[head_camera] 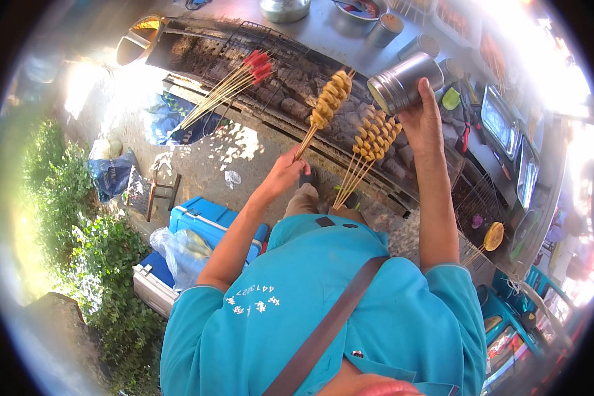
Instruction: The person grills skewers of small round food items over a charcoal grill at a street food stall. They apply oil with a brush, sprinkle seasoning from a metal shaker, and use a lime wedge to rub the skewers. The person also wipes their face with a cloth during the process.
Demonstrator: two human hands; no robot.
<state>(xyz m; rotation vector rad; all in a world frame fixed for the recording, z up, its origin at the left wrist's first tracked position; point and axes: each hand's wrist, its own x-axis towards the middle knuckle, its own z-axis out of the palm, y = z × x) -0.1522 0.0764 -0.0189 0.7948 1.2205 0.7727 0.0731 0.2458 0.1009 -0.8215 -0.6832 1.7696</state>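
Observation:
My left hand [288, 171] grips a bundle of bamboo skewers threaded with yellowish-brown food pieces [330, 99], tilted up over the charcoal grill [297, 106]. In my right hand [422, 116] is a metal shaker canister [406, 81], tipped on its side with its lid end towards the left. Just below that canister, more skewers of similar pieces [376, 134] rest across the grill, their bare sticks hanging over the near edge. Farther left, several skewers with red food ends [259, 67] lie on the wire grate. Whether anything falls from the canister cannot be made out.
A metal counter [321, 29] behind the grill holds more canisters [385, 29] and a bowl of red sauce [361, 9]. Red-handled tongs [466, 136] and metal trays [500, 119] lie at right. A round food skewer [493, 236] sits there. Blue cooler boxes [218, 222] stand at left.

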